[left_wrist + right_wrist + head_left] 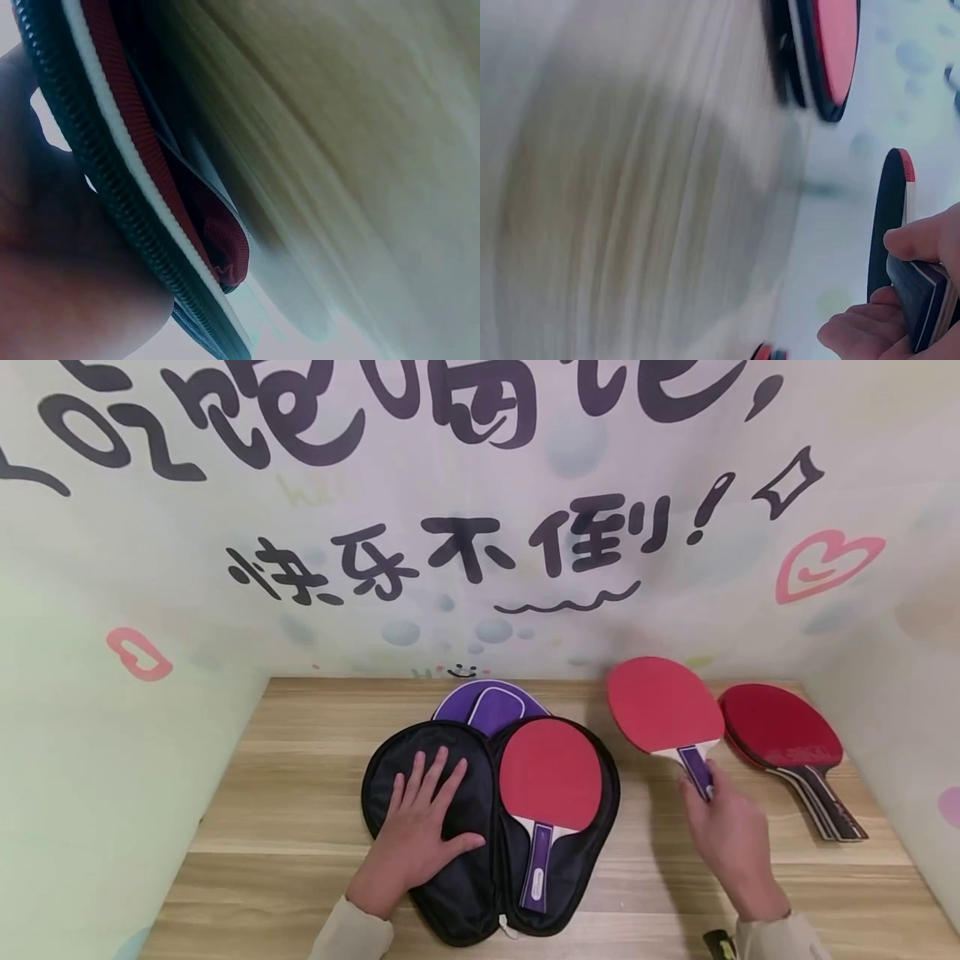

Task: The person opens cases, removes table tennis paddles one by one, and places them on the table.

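Observation:
A black zip case (465, 893) lies unfolded on the table, and my left hand (420, 835) rests on its left half with fingers spread. On the right half is a red table tennis paddle (551, 777), its purple-and-white handle toward me. My right hand (731, 835) grips the handle of another red paddle (663, 703), raised over the table to the right of the case. The right wrist view shows its dark side (885, 225) and the thumb across the handle. In the left wrist view, the zipper edge (112, 180) runs close beside the hand.
Behind the black case sits a purple case (498, 706) with white trim, partly covered. Two stacked paddles (783, 727) with dark handles lie at the right. The wooden table (292, 827) meets printed white walls (150, 568) at the back and sides.

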Available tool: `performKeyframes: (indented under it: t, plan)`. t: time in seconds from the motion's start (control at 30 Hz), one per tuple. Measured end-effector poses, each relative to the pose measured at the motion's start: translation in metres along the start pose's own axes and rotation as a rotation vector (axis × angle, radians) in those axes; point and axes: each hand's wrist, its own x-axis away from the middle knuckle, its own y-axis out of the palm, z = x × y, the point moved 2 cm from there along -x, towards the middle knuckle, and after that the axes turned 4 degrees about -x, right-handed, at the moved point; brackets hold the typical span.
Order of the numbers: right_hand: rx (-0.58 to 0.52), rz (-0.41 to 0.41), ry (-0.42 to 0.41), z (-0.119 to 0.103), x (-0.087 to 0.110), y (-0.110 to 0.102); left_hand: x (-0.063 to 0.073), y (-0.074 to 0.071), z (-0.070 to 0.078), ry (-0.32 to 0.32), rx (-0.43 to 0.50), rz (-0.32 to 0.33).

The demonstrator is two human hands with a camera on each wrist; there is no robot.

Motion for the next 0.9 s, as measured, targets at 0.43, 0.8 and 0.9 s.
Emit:
performKeyframes:
  t: [0.43,0.8,0.9]
  plan:
    - [0.044,-0.187,0.207,0.039,-0.006,0.020,0.000,0.000,0.001,-0.001,-0.001,-0.001]
    - [0.099,-0.255,0.231,0.045,-0.010,0.028,0.000,0.000,0.001,-0.008,0.014,-0.005]
    - [0.115,-0.278,0.222,0.048,-0.011,0.028,0.000,0.000,0.001,-0.008,0.012,-0.005]
